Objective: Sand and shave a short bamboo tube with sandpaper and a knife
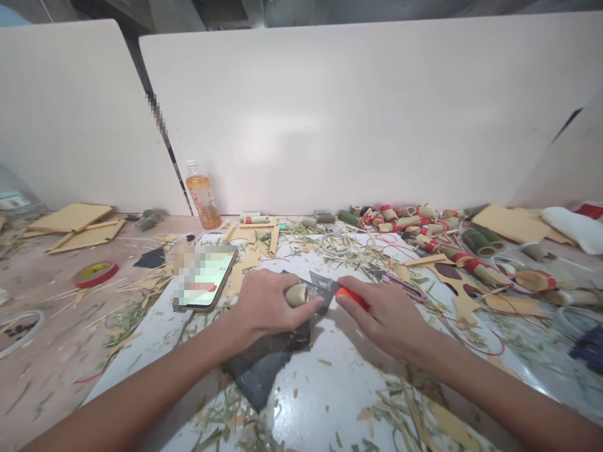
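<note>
From afar, I saw the left hand (268,301) clasping a bamboo tube (298,295) right of the phone (214,282), the right hand (381,307) gripping a knife (349,294) farther right, and judged light, controlled strokes best.

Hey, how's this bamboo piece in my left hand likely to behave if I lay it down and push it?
Laid on its side, the bamboo piece would probably roll, since it looks round. It should stay stiff, as its cut end looks woody. The scattered shavings might slow it.
</note>
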{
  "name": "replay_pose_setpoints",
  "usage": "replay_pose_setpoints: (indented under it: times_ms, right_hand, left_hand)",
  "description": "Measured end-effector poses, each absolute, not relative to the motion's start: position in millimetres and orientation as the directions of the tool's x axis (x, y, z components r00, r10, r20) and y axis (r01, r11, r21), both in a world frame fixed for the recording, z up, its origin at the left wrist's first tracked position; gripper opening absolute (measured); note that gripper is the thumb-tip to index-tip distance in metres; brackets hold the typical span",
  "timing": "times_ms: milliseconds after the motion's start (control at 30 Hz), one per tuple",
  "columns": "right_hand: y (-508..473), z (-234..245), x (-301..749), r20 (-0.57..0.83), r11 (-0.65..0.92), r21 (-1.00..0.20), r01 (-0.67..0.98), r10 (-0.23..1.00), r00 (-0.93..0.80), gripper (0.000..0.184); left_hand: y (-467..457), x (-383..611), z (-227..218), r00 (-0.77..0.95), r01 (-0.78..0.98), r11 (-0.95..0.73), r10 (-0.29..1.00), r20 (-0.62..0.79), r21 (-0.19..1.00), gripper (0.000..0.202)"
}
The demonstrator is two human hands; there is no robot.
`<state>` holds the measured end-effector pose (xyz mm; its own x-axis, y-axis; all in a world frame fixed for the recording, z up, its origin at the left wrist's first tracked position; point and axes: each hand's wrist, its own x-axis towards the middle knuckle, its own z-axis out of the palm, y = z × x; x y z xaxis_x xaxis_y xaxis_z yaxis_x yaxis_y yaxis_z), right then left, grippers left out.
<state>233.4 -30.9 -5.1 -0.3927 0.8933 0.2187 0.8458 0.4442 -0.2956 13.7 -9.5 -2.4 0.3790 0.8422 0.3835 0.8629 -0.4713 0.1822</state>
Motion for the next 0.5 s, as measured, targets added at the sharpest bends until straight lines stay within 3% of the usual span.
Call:
replay_pose_setpoints:
  times_ms: [167,300,500]
  right_hand:
    - [-29.9,-3.3,234.6,0.193,0.511,-0.369,0.777,0.859,-0.473,0.033]
    - [-35.4,-4.1,231.7,0.147,0.617,-0.343,0.708,0.78,-0.608,0.028]
    - [-38.4,-1.7,229.9,0.136,0.645,-0.317,0.695,0.757,-0.64,0.028]
  left_hand:
    - [-6.4,9.4,-3.6,0.449,0.813,-0.535,0.827,0.339,0.23,0.06]
    - [-5.3,7.4,-6.2,0.5,0.784,-0.581,0.799,0.335,0.217,0.061]
    - [-6.0,7.8,-9.2,0.552,0.747,-0.63,0.766,0.329,0.211,0.057]
